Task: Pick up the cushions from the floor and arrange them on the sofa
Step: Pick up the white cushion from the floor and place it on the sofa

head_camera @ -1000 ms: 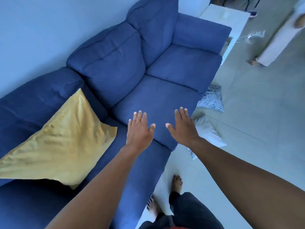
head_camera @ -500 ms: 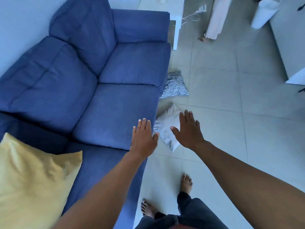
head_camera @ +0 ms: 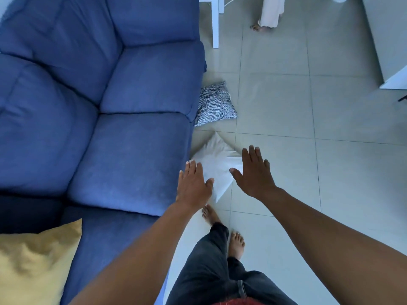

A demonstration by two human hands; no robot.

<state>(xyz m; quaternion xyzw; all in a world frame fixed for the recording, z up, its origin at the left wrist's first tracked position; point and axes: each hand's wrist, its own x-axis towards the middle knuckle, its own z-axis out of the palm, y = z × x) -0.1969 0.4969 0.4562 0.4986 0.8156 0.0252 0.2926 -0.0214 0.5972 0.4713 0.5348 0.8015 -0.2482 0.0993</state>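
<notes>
- There is one view only, from a camera on the person's head, so no part of the scene is shared with a second view.
- It looks steeply down and forward past the blue sofa, which fills the left of the picture.
- The wearer's own legs and bare feet show at the bottom edge, just right of the sofa's front.
- Both forearms reach in from below and look large, being close to the lens.
- Right of the sofa lies the tiled floor, running up to the top edge.
- The wide lens bends the tile lines near the borders.
</notes>
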